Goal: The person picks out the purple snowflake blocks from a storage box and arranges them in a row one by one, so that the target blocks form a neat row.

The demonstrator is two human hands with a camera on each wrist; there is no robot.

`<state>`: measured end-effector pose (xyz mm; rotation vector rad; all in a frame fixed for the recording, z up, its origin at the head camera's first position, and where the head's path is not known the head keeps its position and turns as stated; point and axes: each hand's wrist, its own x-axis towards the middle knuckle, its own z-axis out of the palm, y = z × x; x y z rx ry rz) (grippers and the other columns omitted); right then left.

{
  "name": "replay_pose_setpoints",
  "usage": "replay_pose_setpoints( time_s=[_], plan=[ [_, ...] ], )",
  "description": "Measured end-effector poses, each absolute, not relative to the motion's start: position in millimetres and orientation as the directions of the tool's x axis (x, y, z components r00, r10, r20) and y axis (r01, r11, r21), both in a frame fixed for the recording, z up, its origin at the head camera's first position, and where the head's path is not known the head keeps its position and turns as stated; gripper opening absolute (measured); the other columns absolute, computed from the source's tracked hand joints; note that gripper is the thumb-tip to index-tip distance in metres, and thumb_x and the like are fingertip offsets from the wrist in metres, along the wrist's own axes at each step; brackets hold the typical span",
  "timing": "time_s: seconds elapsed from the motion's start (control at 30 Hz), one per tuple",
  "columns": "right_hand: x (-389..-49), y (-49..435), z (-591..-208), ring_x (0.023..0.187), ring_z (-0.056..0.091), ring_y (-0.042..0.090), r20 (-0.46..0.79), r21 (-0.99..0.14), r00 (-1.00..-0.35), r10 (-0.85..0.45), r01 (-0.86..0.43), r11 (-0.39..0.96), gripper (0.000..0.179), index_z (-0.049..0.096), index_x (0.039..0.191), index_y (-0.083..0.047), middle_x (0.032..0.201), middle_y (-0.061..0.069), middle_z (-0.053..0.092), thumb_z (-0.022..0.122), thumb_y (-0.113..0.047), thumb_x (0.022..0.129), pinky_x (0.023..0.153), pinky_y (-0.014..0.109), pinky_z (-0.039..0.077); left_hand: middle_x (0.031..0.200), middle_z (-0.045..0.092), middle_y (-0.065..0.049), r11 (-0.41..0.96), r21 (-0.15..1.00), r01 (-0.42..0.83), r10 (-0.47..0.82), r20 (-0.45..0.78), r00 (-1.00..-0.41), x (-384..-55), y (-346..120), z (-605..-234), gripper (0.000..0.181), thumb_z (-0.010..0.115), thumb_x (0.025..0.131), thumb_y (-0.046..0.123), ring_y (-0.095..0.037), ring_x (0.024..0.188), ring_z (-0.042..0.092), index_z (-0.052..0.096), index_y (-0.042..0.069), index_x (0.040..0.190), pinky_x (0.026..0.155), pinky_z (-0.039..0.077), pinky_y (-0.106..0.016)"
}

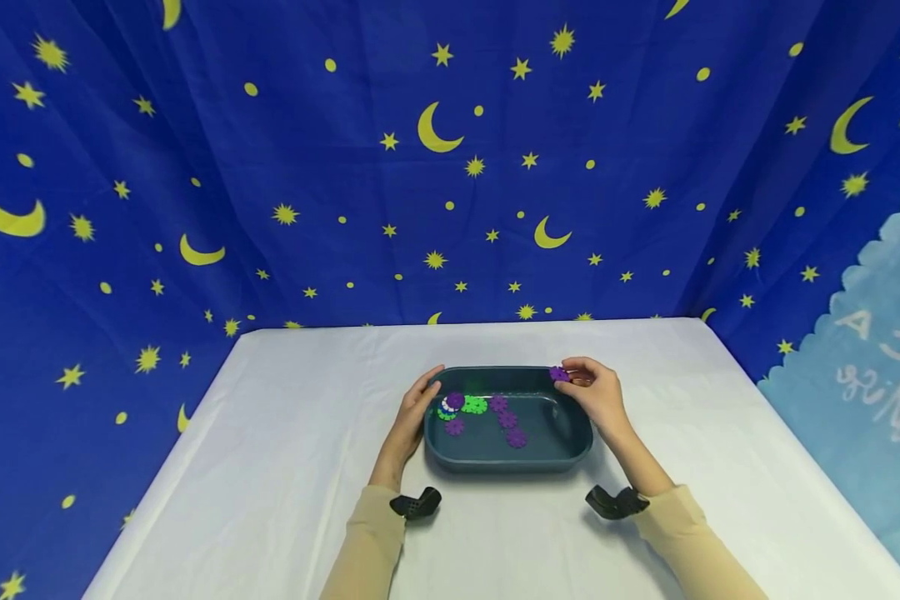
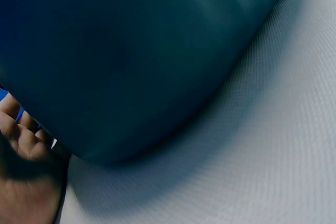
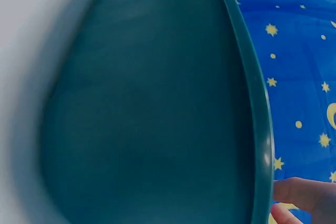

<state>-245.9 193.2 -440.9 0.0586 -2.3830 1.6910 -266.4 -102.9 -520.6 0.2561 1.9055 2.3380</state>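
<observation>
A dark teal plastic tub (image 1: 510, 463) sits on the white table, its side filling much of both wrist views. My left hand (image 1: 408, 422) grips the tub's left end, thumb at the rim and the other fingers along the outside. Over the far right corner, my right hand (image 1: 596, 393) pinches a purple snowflake disc (image 1: 558, 374) between thumb and fingers. Inside the tub lie joined purple snowflake discs (image 1: 507, 419), green ones (image 1: 476, 405), a loose-looking purple one (image 1: 455, 427) and a small mixed-colour cluster (image 1: 447, 410). The right wrist view shows only fingertips (image 3: 296, 192) beside the rim.
The white-covered table (image 1: 285, 467) extends around the tub. A blue curtain (image 1: 360, 183) with yellow stars and moons hangs behind it and at the sides. Black wrist-worn devices (image 1: 417, 503) sit on both forearms. A light-blue panel with lettering (image 1: 870, 350) is at right.
</observation>
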Motion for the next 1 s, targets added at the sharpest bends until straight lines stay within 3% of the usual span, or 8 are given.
replay_pose_setpoints(
  time_s=[0.2,0.37,0.67,1.0],
  plan=[
    [-243.8,201.6,-443.9,0.071,0.057,-0.009,0.184,-0.936,-0.97,0.158,-0.124,0.328,0.036,0.062,0.111,0.012,0.107,0.034,0.064,0.072,0.004,0.077,0.059,0.01,0.048,0.154,0.031,-0.013,-0.194,0.981,0.019,0.196,0.058,-0.979,-266.8,-103.2,-521.7,0.056,0.048,0.099,0.031,-0.032,0.142,0.028,0.034,0.005,0.146,0.118,0.02,-0.05],
    [-245.7,208.7,-451.3,0.071,0.057,-0.011,0.203,-0.939,-0.954,0.221,-0.126,0.319,0.033,0.063,0.108,0.012,0.105,0.033,0.064,0.072,0.005,0.077,0.067,0.007,0.049,0.154,0.031,-0.014,-0.209,0.978,0.004,0.207,0.048,-0.977,-267.2,-104.1,-521.2,0.053,0.047,0.1,0.029,-0.031,0.142,0.029,0.034,0.005,0.147,0.118,0.02,-0.049],
    [-249.2,224.7,-468.6,0.067,0.054,-0.013,0.206,-0.927,-0.922,0.329,-0.076,0.368,0.029,0.065,0.103,0.01,0.102,0.03,0.067,0.073,0.003,0.076,0.065,0.004,0.046,0.155,0.027,-0.016,-0.178,0.984,-0.006,0.222,0.035,-0.974,-267.5,-106.5,-518.2,0.047,0.039,0.103,0.015,-0.033,0.143,0.026,0.031,0.001,0.147,0.118,0.02,-0.049],
    [-254.3,241.1,-491.0,0.061,0.049,-0.013,0.214,-0.894,-0.913,0.347,-0.039,0.447,0.028,0.065,0.1,0.013,0.098,0.033,0.066,0.073,0.005,0.074,0.056,0.004,0.042,0.154,0.031,-0.014,-0.204,0.979,0.012,0.195,0.053,-0.979,-266.8,-103.4,-520.7,0.054,0.048,0.1,0.028,-0.031,0.143,0.028,0.035,0.004,0.146,0.119,0.019,-0.049]
  ],
)
